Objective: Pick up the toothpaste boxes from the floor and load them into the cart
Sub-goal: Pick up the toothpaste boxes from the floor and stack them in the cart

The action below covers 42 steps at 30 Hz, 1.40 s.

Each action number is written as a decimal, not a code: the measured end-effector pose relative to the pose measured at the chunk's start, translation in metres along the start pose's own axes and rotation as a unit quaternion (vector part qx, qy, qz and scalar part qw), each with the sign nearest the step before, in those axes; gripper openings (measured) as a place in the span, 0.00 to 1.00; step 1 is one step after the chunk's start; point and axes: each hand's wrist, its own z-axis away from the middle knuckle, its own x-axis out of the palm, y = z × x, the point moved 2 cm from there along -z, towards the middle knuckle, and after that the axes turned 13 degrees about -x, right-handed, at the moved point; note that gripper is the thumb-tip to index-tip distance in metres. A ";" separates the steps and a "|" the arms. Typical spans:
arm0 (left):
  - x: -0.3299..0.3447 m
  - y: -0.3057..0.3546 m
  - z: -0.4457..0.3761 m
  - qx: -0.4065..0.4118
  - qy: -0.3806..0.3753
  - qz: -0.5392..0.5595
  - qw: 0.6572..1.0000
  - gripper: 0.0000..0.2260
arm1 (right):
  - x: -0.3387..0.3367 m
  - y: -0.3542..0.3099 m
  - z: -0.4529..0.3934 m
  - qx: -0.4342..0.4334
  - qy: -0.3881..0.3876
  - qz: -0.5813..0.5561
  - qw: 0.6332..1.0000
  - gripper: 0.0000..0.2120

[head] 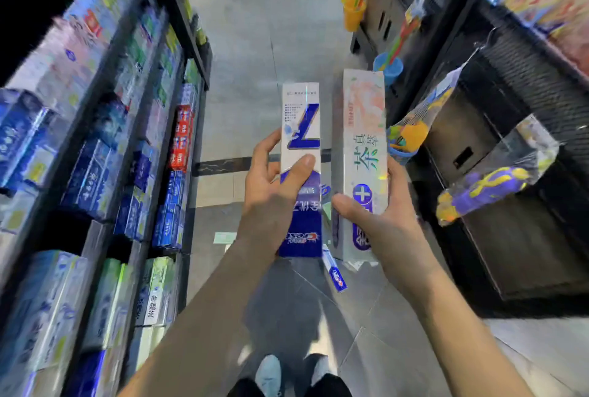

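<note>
Glossy cardboard blue-and-white toothpaste box [301, 173], shiny pale toothpaste box [361, 157], smooth grey tiled floor [271, 46]

Left hand [274, 196] holds one box [301, 170]; right hand [379, 221] holds another box [361, 154] beside it. Shelves [95, 157] stand left, a third box [333, 272] on the floor [271, 46] below.

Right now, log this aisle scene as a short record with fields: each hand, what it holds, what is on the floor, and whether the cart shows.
left hand: left hand grips the blue and white Crest toothpaste box, thumb across its front
right hand: right hand grips the white toothpaste box with a purple plus sign
box position: both held lengthwise, side by side, above the floor
floor: a small blue Crest toothpaste box lies on the tiles below the hands
left side: shelves of toothpaste boxes
cart: not in view
</note>
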 end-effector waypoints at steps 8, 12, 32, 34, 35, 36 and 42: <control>0.052 0.123 0.097 0.013 -0.018 0.018 1.000 0.20 | -0.018 -0.162 0.025 -0.083 0.069 0.010 0.994 0.26; 0.073 0.149 0.116 0.034 -0.052 -0.018 0.998 0.20 | -0.026 -0.193 0.035 -0.098 0.100 0.011 0.990 0.29; 0.169 0.085 0.254 -0.041 -0.546 -0.142 0.825 0.23 | -0.006 -0.226 0.298 -0.121 0.600 0.075 0.787 0.32; 0.175 0.064 0.296 -0.067 -0.612 -0.166 0.770 0.25 | 0.004 -0.224 0.344 -0.112 0.665 0.088 0.733 0.31; 0.177 0.054 0.319 -0.079 -0.643 -0.177 0.741 0.27 | 0.009 -0.223 0.367 -0.113 0.696 0.088 0.704 0.31; 0.177 0.044 0.342 -0.093 -0.670 -0.186 0.713 0.29 | 0.015 -0.221 0.389 -0.116 0.723 0.085 0.676 0.31; 0.170 -0.018 0.473 -0.125 -0.770 -0.244 0.576 0.34 | 0.039 -0.208 0.512 -0.135 0.841 0.059 0.520 0.34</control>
